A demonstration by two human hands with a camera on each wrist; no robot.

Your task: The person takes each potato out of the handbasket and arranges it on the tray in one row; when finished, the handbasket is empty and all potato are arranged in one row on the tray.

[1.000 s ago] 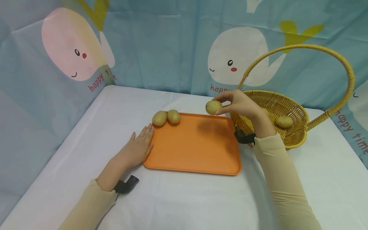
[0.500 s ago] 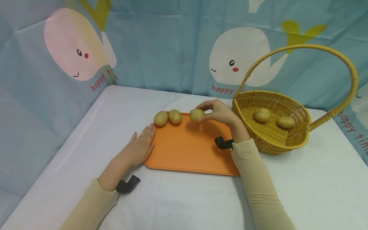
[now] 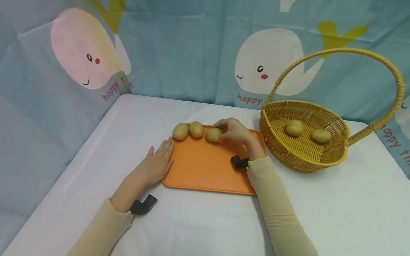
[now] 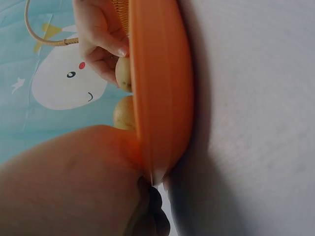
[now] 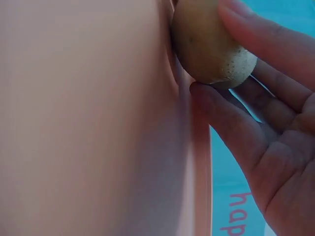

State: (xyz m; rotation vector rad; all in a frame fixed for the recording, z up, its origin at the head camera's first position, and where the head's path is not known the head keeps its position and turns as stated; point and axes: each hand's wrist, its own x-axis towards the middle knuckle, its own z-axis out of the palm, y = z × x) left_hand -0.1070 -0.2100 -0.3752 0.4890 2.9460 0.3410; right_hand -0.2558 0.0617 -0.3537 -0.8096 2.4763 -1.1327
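Note:
Between thumb and fingers my right hand (image 3: 235, 131) pinches a potato (image 3: 213, 134), low at the far edge of the orange tray (image 3: 205, 167). The right wrist view shows this potato (image 5: 206, 44) close against the tray surface. Two other potatoes sit side by side at the tray's far left corner, the left one (image 3: 180, 131) and the right one (image 3: 196, 129). My left hand (image 3: 157, 165) lies with straight fingers along the tray's left edge. In the left wrist view the tray's outer wall (image 4: 165, 88) partly hides the potatoes.
To the right of the tray stands a yellow wicker basket (image 3: 288, 156) with a tall arched handle. Two potatoes lie inside it, one (image 3: 294, 127) left of the other (image 3: 321, 136). A whale-print curtain (image 3: 179, 57) hangs behind the white-covered table (image 3: 198, 224).
My right hand has carried the potato from beside the basket leftward and down to the tray's far edge. My left hand has stayed at the tray's left side.

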